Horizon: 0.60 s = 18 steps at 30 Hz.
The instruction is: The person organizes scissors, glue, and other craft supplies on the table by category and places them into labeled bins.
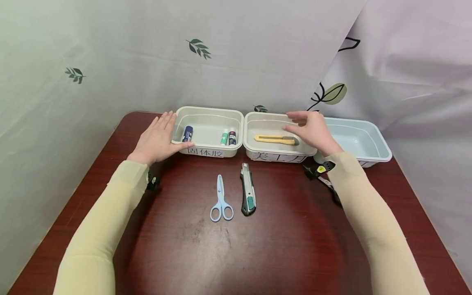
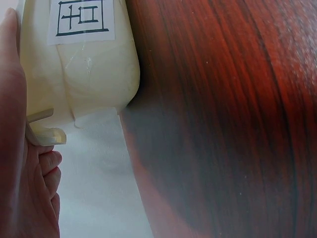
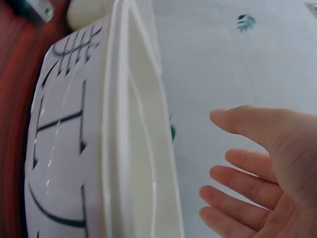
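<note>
Grip of the left hand (image 1: 156,137) is spread wide at ten o'clock from the middle of the worktop (image 1: 184,254), fingers straight along the left wall of the first cream bin (image 1: 230,153), thumb laid across its front corner. Over to the right hand (image 1: 312,129), just past one o'clock: a fairly wide gap between thumb and fingers, fingers slightly bent, nothing held, hovering over the right end of the second cream bin (image 1: 262,126).

Eleven o'clock, inside the first cream bin: a dark blue glue stick (image 1: 187,134) at the left, a green glue stick (image 1: 224,137) and a navy glue stick (image 1: 232,137) side by side at the right. Near the centre, light-blue scissors (image 1: 221,200) point to twelve, a silver-and-black cutter (image 1: 248,190) just beside them. One o'clock, and there's the yellow cutter (image 1: 274,139), lying crosswise in the second cream bin! A pale blue bin (image 1: 357,139) sits at two, its left end behind the right hand. Toward three, the right sleeve (image 1: 365,209) blocks part of a dark-handled tool (image 1: 336,198).

Lettering now: first label (image 1: 205,152) 固体胶, second label (image 1: 278,157) 美工刀; the pale blue bin's label (image 1: 368,164) is too small to read.
</note>
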{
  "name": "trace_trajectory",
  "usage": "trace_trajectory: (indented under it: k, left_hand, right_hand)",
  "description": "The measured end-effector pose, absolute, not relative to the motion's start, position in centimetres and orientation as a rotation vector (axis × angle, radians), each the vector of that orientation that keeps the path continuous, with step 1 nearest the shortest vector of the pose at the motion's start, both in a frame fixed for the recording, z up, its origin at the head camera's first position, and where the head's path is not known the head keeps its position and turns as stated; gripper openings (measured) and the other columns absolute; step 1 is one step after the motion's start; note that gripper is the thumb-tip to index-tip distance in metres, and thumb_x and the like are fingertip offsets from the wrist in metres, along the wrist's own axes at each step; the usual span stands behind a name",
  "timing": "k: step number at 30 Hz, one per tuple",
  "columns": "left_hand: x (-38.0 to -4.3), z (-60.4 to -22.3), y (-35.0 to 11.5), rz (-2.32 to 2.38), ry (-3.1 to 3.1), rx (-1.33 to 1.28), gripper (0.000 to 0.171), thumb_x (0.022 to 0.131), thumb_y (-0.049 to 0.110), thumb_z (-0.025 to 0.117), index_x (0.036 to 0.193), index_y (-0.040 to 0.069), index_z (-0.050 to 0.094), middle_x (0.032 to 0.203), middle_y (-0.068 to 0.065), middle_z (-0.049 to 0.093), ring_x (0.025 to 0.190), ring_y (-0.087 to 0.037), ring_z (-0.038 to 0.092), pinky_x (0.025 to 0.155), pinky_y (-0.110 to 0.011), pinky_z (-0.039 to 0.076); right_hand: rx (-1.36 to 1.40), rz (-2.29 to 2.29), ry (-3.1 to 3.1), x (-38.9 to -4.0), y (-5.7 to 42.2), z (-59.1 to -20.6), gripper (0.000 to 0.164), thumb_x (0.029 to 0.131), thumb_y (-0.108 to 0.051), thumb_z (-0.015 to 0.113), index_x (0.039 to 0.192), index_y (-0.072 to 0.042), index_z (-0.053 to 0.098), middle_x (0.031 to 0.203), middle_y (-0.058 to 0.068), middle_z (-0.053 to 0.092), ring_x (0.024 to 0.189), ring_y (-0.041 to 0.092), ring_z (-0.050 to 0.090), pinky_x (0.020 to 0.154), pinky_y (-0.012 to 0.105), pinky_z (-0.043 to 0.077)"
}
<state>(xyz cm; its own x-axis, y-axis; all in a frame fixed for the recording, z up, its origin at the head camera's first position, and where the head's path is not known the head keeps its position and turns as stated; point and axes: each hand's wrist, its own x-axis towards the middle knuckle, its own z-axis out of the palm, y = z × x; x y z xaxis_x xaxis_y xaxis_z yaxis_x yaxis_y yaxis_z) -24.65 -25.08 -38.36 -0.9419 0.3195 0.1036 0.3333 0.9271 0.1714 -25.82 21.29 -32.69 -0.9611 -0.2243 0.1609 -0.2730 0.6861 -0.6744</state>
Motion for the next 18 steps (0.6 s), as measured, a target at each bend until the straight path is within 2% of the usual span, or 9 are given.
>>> trace_trajectory:
  k: [7, 18]
  left_hand:
    - [-24.7, -38.4, -25.1, -0.284, -3.005, -0.510, 0.116, 0.090, 0.079, 0.049, 0.160, -0.006, 0.012, 0.165, -0.027, 0.014, 0.153, -0.037, 0.009, 0.124, -0.044, -0.001]
    - [-24.7, -38.4, -25.1, -0.282, -3.006, -0.506, 0.117, 0.090, 0.079, 0.049, 0.160, -0.007, 0.012, 0.165, -0.027, 0.014, 0.153, -0.037, 0.009, 0.124, -0.044, -0.001]
  right_hand:
    - [0.355, 1.188, -2.784, -24.5, 21.1, -31.5, 0.058, 0.088, -0.044, 0.079, 0.134, -0.012, 0.069, 0.131, 0.011, 0.067, 0.117, 0.029, 0.064, 0.101, 0.042, 0.048]
    - [0.388, 1.264, -2.744, -22.2, 20.6, -30.5, 0.059, 0.087, -0.047, 0.080, 0.134, -0.012, 0.069, 0.129, 0.003, 0.068, 0.115, 0.022, 0.065, 0.099, 0.037, 0.051]
